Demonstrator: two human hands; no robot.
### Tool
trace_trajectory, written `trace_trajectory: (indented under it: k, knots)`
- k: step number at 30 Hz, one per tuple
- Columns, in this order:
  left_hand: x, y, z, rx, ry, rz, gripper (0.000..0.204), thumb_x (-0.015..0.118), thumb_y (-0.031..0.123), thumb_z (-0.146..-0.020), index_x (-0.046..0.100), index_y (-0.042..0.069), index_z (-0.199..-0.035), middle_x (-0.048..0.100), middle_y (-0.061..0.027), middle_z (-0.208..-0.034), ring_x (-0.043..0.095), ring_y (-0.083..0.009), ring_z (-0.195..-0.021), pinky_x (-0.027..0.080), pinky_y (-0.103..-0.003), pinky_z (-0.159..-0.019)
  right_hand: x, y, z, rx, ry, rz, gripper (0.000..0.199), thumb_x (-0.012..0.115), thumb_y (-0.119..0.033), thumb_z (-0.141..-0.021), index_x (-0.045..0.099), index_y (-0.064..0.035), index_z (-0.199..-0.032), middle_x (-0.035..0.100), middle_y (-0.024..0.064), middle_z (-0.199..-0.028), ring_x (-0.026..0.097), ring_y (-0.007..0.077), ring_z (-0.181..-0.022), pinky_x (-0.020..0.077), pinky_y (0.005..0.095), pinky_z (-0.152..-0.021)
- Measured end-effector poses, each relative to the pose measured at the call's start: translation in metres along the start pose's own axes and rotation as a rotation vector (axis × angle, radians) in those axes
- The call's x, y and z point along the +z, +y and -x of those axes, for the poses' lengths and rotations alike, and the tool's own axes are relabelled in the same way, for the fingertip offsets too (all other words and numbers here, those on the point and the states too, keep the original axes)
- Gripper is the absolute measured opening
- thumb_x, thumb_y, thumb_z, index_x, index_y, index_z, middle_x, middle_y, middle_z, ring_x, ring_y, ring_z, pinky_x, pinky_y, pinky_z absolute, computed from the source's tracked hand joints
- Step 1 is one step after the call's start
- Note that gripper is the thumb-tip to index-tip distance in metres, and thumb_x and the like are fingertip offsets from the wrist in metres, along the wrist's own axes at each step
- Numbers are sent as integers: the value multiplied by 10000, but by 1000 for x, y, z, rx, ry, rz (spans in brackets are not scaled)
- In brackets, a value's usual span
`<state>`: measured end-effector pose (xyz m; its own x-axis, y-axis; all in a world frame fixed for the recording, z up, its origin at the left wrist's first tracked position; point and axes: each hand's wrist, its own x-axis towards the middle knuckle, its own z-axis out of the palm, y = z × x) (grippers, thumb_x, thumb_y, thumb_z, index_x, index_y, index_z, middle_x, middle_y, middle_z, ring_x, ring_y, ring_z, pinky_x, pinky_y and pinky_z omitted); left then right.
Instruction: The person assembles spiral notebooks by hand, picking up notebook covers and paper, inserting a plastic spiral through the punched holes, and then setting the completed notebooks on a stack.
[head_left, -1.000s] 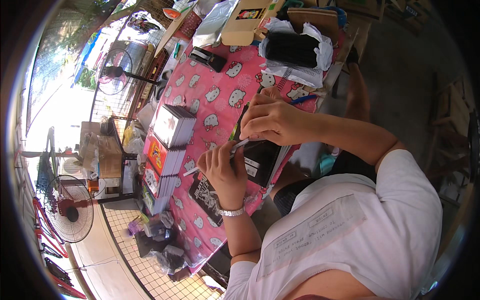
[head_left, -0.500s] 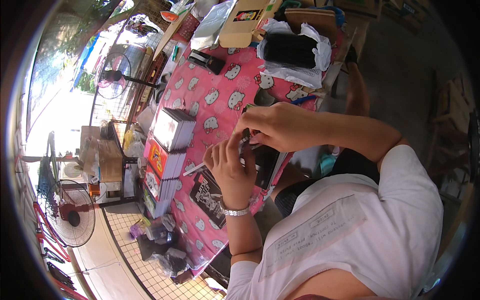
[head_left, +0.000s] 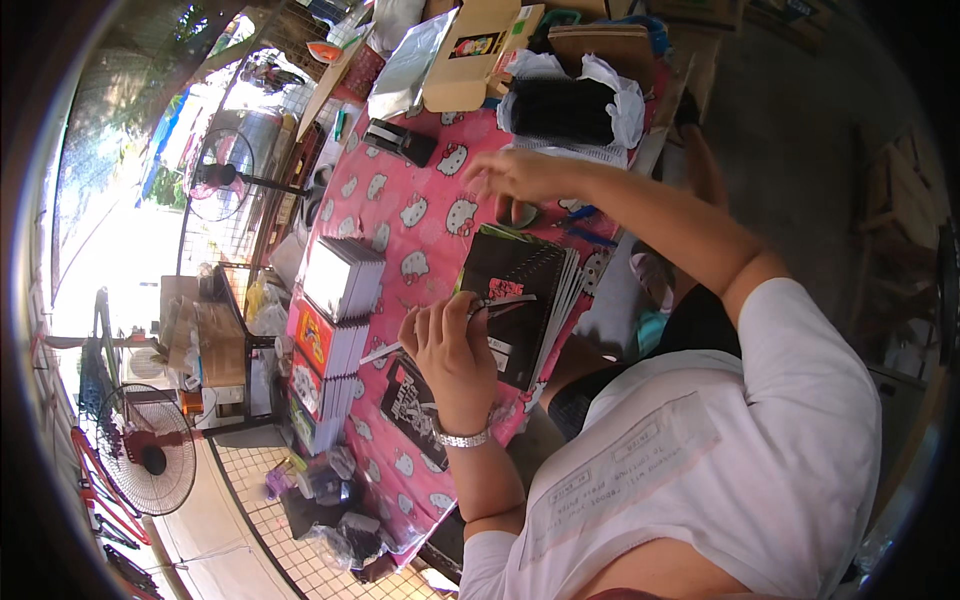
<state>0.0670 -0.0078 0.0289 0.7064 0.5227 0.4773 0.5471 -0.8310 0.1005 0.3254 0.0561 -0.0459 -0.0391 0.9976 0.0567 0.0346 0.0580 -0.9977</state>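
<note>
My left hand (head_left: 452, 345), with a silver watch on the wrist, is closed on a thin pale strip (head_left: 510, 300). The strip's ends stick out on both sides of the fingers; its exact kind is unclear. Under its right end lies a stack of black spiral notebooks (head_left: 525, 335) with a pink design and a small white label. My right hand (head_left: 522, 177) is raised above the table beyond the stack, its fingers stretched out and nothing visible in them. Beneath it sits a small dark rounded object (head_left: 520, 213), partly hidden. A dark printed cover (head_left: 412, 408) lies below my left hand.
Several piles of notebooks (head_left: 335, 325) line the table's left side. A black tape dispenser (head_left: 400, 142), a flattened carton (head_left: 470, 60) and a wrapped black bundle (head_left: 565, 108) lie farther off. Blue-handled pliers (head_left: 588, 232) rest beside the stack. Fans (head_left: 150, 455) stand at left.
My right hand has left my left hand and the notebooks, moving up and away, its fingers now extended. The notebook stack is uncovered. My left hand still holds the strip.
</note>
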Motion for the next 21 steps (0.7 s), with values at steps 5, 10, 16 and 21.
trace_trajectory:
  k: [5,10,16,21]
  knots:
    - [-6,2,2,6,20,48,205,632,77,-857,590,70,-1057,633,-74,-941,584,-281,-900,369,-459,-978,12,161,-25,-143,-28,837,282,619,-213,-895,641,-130,-1164,653,79,-1053,625,297,-1044,503,475,-859]
    - [-8,1,10,-16,-25,58,210,639,86,-854,588,72,-1057,636,-62,-922,583,-273,-900,367,-454,-979,9,153,-24,-189,103,1393,199,633,-254,-798,687,-143,-955,623,45,-1166,518,273,-1218,398,520,-983]
    - [-5,8,7,-64,56,103,252,662,78,-829,585,71,-1069,639,-59,-931,586,-274,-913,371,-450,-970,43,153,-31,-21,290,1294,549,690,-518,-789,609,-100,-1136,586,194,-1235,475,461,-1243,427,563,-968]
    - [-5,5,13,-99,2,41,292,712,186,-839,595,96,-1091,635,-51,-1041,562,-302,-1069,299,-521,-1041,16,97,-52,140,192,824,514,676,-469,-814,618,-116,-1183,603,182,-1213,518,371,-1241,449,454,-990]
